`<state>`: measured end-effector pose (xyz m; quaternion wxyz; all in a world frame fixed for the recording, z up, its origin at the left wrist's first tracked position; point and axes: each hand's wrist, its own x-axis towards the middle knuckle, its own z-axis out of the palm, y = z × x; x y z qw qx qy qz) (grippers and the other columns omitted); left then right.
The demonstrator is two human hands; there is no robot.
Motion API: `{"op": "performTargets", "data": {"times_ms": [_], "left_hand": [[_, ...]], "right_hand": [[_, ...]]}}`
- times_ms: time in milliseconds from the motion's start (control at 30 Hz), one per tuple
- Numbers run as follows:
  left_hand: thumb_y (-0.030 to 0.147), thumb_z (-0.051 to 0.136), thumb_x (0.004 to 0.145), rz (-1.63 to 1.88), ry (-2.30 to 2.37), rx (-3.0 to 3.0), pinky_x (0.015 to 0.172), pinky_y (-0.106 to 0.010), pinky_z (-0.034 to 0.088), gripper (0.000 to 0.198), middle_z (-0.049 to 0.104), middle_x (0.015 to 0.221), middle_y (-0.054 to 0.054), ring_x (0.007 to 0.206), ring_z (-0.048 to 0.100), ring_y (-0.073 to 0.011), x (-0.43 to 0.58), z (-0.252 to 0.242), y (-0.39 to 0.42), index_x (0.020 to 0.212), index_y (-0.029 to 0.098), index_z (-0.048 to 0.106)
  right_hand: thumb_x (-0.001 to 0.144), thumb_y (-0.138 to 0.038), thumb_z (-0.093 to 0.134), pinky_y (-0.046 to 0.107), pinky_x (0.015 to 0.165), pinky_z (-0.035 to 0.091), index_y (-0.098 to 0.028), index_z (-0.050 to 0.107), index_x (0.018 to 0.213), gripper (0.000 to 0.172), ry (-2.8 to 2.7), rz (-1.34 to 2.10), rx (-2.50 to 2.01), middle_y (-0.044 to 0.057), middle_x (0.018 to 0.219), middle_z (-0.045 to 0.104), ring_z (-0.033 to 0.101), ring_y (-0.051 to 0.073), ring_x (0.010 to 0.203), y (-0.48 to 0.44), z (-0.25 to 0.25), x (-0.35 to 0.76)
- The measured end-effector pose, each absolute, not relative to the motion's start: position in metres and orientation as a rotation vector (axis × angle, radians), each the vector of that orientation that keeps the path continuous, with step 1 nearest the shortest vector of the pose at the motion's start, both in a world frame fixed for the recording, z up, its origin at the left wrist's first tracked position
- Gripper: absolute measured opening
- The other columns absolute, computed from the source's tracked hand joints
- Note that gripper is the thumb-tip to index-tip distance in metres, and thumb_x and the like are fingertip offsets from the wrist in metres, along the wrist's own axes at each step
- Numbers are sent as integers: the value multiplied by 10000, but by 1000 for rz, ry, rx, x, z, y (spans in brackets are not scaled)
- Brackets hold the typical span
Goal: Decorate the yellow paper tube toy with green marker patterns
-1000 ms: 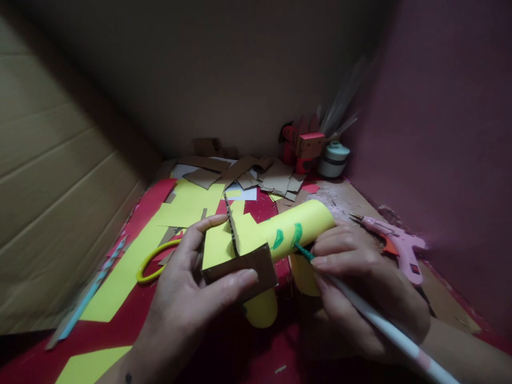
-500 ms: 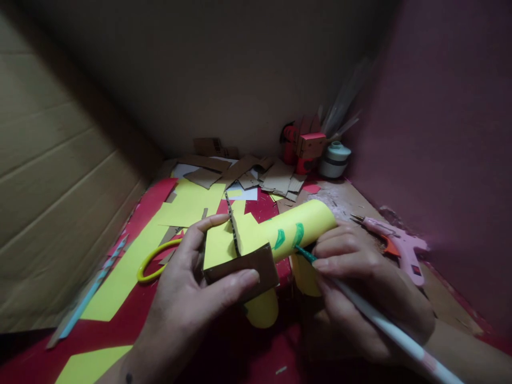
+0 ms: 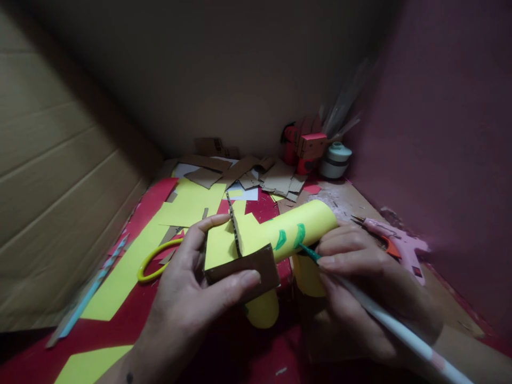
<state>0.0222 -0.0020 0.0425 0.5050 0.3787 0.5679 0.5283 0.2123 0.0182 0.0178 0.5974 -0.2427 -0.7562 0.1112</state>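
Note:
My left hand (image 3: 192, 293) grips a craft figure made of yellow paper and cardboard. Its boxy end (image 3: 224, 245), with a brown cardboard side and an upright cardboard strip, sits between my thumb and fingers. From the box a yellow paper tube (image 3: 314, 218) reaches to the right, marked with green stripes (image 3: 300, 234). In my right hand (image 3: 360, 272) is a thin white-handled paintbrush (image 3: 400, 330), its green tip touching the tube just below a stripe. More rounded yellow paper parts (image 3: 264, 309) show under the figure.
Yellow paper sheets (image 3: 116, 277) and a yellow ring-shaped handle (image 3: 148, 266) lie to the left, near a blue striped stick (image 3: 92, 293). Cardboard scraps (image 3: 240, 173), a red-and-brown figure (image 3: 312, 146) and a pale jar (image 3: 335, 160) are behind. A pink glue gun (image 3: 400, 240) rests at right.
My right hand and the brush have shifted slightly right and down, the tip staying at the lower end of the green stripe. The figure has barely moved.

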Motion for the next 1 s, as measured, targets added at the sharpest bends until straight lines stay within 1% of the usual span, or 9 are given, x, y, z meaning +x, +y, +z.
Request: {"op": "performTargets", "data": {"times_ms": [133,300,400,500,667,800,900,1000], "left_hand": [[280,839,513,1288,1416,923,547,-223,560,765,754,816,4,710,721,-226,23,42,-2,1218,273,542],[294,831,527,1299,1388,945,561,-240,569,756,761,828,-6,753,728,-247,23,41,-1,1222,261,536],[297,831,521,1299,1404,946,554,-214,561,758,764,834,3,722,725,-223,23,41,-2,1220,266,540],[288,831,516,1317,1425,952,543,-188,549,758,758,847,14,694,710,-188,25,42,-3,1219,266,549],[248,833,503,1349,1443,964,541,-149,535,750,740,789,43,665,695,-149,27,42,-3,1202,251,562],[244,830,504,1378,1418,982,534,-162,544,733,735,781,39,669,697,-160,27,41,-2,1189,235,567],[260,834,511,1349,1409,989,501,-167,533,746,747,773,25,640,697,-167,26,42,-3,1203,234,554],[253,834,510,1341,1394,977,513,-169,541,749,749,762,31,643,706,-171,25,41,-3,1204,253,553]], "right_hand": [[723,44,586,405,674,518,-181,627,970,337,-1767,288,-586,52,821,621,612,199,756,18,17,214],[722,25,587,416,670,504,-189,636,936,306,-1818,280,-547,36,745,623,613,196,687,20,16,215],[712,33,595,413,702,504,-174,639,955,322,-1762,280,-543,36,788,625,617,194,732,20,15,213],[738,50,566,396,743,504,-176,623,946,312,-1711,299,-620,34,824,623,619,181,776,18,16,212],[731,42,593,351,647,525,-182,625,980,337,-1799,294,-601,48,842,621,622,184,762,18,18,214],[733,47,584,364,631,528,-194,627,987,353,-1804,295,-609,54,831,623,625,194,745,19,18,215],[729,41,584,406,657,512,-187,626,972,336,-1806,307,-586,53,801,613,614,197,726,20,18,216],[718,42,579,432,675,502,-184,626,969,341,-1825,318,-547,46,777,607,607,195,704,20,17,216]]}}
